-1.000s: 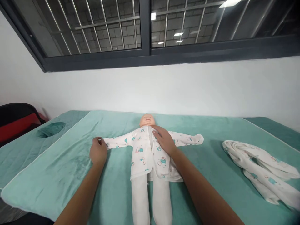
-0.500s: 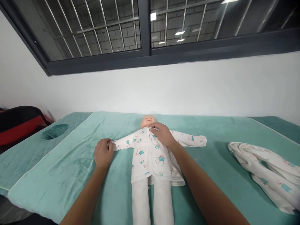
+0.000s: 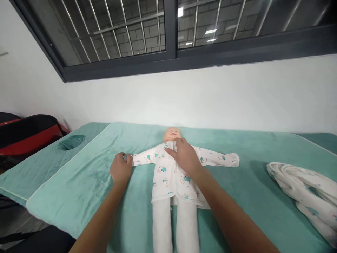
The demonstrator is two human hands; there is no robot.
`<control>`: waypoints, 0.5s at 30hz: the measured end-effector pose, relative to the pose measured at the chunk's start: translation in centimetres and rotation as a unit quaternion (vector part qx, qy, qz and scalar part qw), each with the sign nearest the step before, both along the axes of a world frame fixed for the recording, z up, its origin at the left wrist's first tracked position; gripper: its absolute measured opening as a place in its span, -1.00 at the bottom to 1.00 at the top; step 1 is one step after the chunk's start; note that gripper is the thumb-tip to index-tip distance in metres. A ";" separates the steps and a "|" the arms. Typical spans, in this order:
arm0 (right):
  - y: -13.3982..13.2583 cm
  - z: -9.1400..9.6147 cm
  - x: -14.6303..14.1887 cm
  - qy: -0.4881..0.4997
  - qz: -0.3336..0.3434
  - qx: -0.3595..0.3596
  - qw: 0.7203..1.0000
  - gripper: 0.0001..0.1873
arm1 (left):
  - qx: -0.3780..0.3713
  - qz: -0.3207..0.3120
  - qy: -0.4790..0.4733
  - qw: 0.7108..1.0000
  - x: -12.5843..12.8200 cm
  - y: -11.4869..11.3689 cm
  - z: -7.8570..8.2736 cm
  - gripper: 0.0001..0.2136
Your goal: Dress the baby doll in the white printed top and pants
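Observation:
A baby doll [image 3: 172, 133] lies on its back, dressed in a white printed baby shirt [image 3: 163, 175] and white trousers [image 3: 162, 225]. Its arms stretch out to both sides inside the sleeves. My left hand [image 3: 121, 168] has its fingers curled around the end of the left-side sleeve [image 3: 143, 158], hiding the cuff. On the upper chest of the shirt, just below the doll's chin, rests my right hand [image 3: 186, 156]. Its thumb is apart from the other fingers, and it covers part of the front opening. The right-side sleeve [image 3: 221, 159] lies flat, untouched.
A green padded mat [image 3: 244, 196] covers the massage bed, whose face hole [image 3: 71, 142] shows at the left. Bunched white printed cloth [image 3: 305, 186] lies at the right. A black and red bag [image 3: 31, 135] stands far left. Behind are a wall and a barred window.
My right hand has shifted slightly down from the collar onto the chest, and its thumb has moved away from the fingers. My left hand stays at the sleeve end. The view has turned slightly left.

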State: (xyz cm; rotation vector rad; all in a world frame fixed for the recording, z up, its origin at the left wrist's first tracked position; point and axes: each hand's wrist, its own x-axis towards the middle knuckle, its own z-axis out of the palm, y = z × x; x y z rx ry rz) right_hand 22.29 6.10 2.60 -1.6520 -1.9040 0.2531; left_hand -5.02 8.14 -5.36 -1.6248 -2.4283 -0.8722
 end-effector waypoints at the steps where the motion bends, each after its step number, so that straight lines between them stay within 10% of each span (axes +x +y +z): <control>1: 0.5 0.2 -0.1 -0.013 -0.016 -0.031 0.999 -0.49 | -0.011 0.016 -0.017 1.000 0.1 0.0 0.1 -0.62; 9: 2.9 -0.3 -0.1 0.044 -0.020 -0.049 0.998 -0.86 | -0.002 0.055 -0.140 0.989 -0.3 -1.8 0.9 -0.50; 15: 3.0 -1.2 1.0 0.119 -0.038 -0.040 0.991 -0.81 | -0.026 -0.038 -0.202 0.978 -0.9 -3.9 1.1 -0.52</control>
